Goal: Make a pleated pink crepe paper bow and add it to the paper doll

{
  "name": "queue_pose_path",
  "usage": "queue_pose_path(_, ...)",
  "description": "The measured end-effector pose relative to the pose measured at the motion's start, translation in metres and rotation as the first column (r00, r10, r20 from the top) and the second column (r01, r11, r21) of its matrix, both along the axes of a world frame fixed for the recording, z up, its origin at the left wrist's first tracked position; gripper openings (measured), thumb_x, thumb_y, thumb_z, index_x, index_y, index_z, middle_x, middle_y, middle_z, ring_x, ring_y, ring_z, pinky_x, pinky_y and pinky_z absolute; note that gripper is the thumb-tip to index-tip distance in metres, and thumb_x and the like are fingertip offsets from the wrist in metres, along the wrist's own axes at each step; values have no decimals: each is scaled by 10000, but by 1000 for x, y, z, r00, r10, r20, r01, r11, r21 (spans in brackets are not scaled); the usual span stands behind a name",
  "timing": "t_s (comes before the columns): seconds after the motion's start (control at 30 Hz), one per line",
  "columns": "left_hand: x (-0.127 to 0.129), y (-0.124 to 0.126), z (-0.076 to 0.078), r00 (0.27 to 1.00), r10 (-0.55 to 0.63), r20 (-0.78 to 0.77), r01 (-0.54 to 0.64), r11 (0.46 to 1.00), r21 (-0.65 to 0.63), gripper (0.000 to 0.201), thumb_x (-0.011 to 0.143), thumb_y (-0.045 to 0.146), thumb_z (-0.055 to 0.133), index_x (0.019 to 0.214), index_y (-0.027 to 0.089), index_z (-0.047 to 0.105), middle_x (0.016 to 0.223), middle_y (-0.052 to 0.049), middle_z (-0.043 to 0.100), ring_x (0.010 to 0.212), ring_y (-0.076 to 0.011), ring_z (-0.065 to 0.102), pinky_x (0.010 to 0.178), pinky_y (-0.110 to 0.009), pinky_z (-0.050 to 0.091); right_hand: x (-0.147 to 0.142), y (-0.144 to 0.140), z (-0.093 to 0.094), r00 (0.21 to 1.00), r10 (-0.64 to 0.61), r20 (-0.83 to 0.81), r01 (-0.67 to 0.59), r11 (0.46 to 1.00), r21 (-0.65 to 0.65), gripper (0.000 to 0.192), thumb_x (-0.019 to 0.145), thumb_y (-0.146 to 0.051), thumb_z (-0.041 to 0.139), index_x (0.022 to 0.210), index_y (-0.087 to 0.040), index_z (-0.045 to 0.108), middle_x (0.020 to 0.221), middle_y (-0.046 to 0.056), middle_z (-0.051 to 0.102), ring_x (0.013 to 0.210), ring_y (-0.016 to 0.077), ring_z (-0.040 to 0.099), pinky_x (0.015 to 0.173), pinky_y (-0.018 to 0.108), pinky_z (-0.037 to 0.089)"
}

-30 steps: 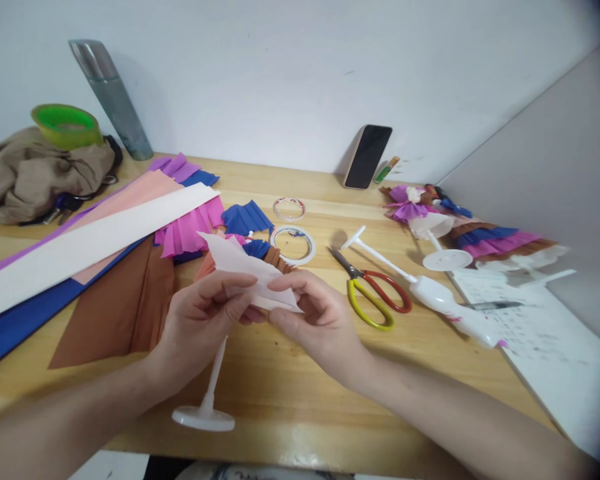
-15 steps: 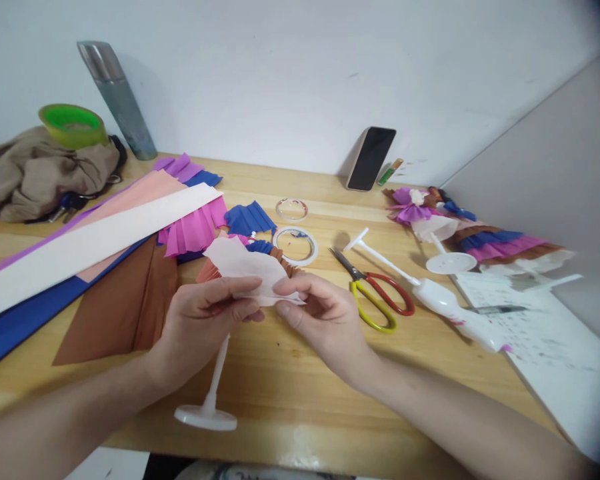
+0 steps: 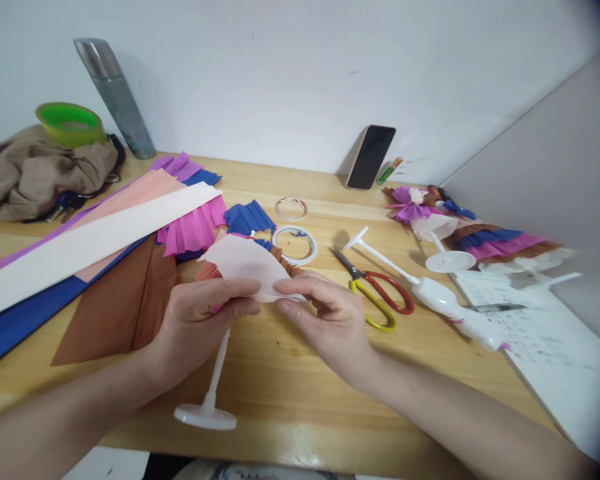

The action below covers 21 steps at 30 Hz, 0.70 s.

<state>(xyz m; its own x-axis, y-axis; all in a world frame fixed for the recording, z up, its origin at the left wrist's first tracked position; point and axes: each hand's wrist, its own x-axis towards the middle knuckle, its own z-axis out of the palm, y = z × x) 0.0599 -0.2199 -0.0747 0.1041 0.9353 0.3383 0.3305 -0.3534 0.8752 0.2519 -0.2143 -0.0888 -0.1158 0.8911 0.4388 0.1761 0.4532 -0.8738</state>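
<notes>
Hands at work over wooden table [image 3: 290,373]: left hand [image 3: 195,327] & right hand [image 3: 330,320] both pinching pale pink paper piece [image 3: 245,263], held above white stand [image 3: 207,400]; scissors [image 3: 375,297] just beside, to right.

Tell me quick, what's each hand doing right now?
Left hand: closed, pinching the pale pink sheet of crepe paper and gripping the white plastic stand.
Right hand: closed, pinching the same paper's right edge.

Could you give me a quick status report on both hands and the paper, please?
Left hand and right hand both pinching the pale pink paper piece. White stand hangs under left hand. Scissors lie right, apart.
</notes>
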Motion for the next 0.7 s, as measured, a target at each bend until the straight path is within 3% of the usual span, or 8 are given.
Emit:
queue_pose_path(0.13,0,-1,1,998,-12,-54,15,998,55,116,756,187,729,838,241,790,708,5,774,583,-153,700,577,-223,554,1,1,-1,1000,-24,11,24,1000,2,138,766,-144,719,857,-242,755,752,20,719,681,171,642,610,305,515)
queue_pose_path(0.4,0,-3,1,992,85,-94,-78,994,80,113,754,201,736,829,265,792,730,24,778,581,-158,701,579,-231,566,0,1,2,998,-39,47,39,999,5,118,769,-153,705,821,-244,761,714,16,715,651,172,641,578,301,513)
queue_pose_path(0.7,1,-2,0,993,33,-117,-21,994,106,113,771,178,705,799,259,778,695,16,766,569,-142,681,583,-213,543,-2,2,-1,998,-54,-31,51,995,-85,79,742,-161,715,749,-234,743,706,15,712,640,159,629,583,294,506)
